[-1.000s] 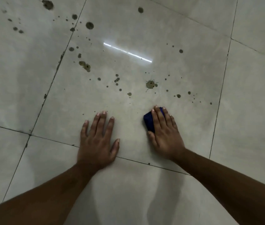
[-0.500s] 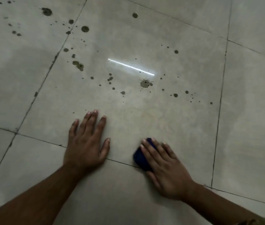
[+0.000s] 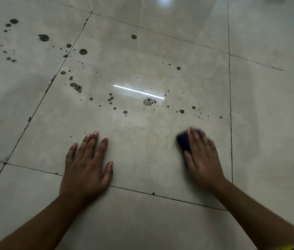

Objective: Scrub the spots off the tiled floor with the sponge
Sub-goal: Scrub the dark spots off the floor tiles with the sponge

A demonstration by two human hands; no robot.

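A dark blue sponge (image 3: 183, 143) lies on the pale tiled floor (image 3: 142, 168), mostly covered by my right hand (image 3: 203, 159). The fingers lie over its top and the thumb runs along its near left side; the hand is blurred. My left hand (image 3: 87, 165) rests flat on the same tile with fingers spread. Dark spots (image 3: 83, 51) are scattered over the far half of this tile and the tile to the left. A larger splat (image 3: 148, 101) lies beyond and left of the sponge.
Dark grout lines (image 3: 230, 114) run between the tiles. A bright streak of reflected light (image 3: 139, 92) crosses the middle tile. A wet sheen covers the floor near the sponge.
My right hand pulled the sponge back toward me, then pushed it forward and to the right. My left hand stayed flat on the floor.
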